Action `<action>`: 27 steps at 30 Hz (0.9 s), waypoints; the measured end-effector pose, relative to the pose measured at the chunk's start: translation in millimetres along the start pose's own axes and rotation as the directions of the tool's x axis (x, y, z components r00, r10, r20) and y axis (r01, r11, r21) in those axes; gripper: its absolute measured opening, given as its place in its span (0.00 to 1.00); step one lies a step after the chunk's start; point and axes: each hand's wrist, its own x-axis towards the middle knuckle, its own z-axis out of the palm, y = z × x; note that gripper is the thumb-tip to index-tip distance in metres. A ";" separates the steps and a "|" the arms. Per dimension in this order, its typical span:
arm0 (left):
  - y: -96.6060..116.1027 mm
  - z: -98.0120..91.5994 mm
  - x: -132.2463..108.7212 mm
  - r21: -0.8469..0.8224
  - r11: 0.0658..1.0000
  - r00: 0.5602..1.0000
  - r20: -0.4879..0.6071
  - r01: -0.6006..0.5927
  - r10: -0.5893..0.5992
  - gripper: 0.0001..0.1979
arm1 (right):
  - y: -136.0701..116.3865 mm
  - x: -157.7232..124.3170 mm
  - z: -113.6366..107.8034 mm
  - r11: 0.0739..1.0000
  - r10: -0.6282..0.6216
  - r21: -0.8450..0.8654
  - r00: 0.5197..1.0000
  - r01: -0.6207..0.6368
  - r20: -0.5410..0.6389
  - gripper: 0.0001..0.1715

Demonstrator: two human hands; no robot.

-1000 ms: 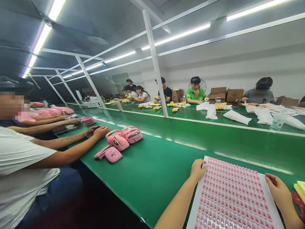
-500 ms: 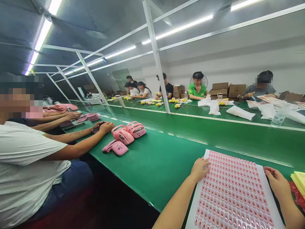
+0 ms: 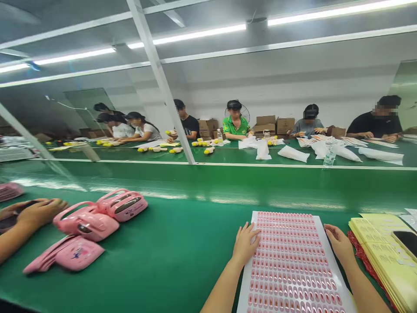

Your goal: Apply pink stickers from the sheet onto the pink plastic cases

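Note:
A white sheet [image 3: 289,265] covered with rows of small pink stickers lies on the green table [image 3: 182,256] in front of me. My left hand [image 3: 245,243] rests on the sheet's left edge, fingers stretched flat. At the sheet's right edge is my right hand [image 3: 339,243], its fingers loosely curled against the paper. Neither hand lifts anything.
A stack of yellow sheets [image 3: 384,256] with a dark phone [image 3: 407,241] on it lies at the right. Pink toy cases [image 3: 97,217] sit at the left by a co-worker's hands [image 3: 35,213]. Beyond a raised green ledge [image 3: 228,182] several people sit at a far table with white bags [image 3: 293,153].
The view has swung to the right: the co-worker at the left has mostly left the frame and the yellow stack has come into view. My hands stay at the sheet's edges.

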 end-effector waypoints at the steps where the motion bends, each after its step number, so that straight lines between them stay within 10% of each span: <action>1: -1.2 -0.3 0.0 0.007 1.000 1.000 0.008 -0.001 0.001 0.16 | 0.6 -0.9 -0.2 1.000 -0.004 -0.006 1.000 0.004 0.004 0.21; 27: -19.7 2.5 -1.6 -0.027 0.998 0.998 0.026 -0.064 0.065 0.19 | -14.1 -11.7 7.4 0.999 -0.037 -0.019 0.999 0.036 -0.037 0.16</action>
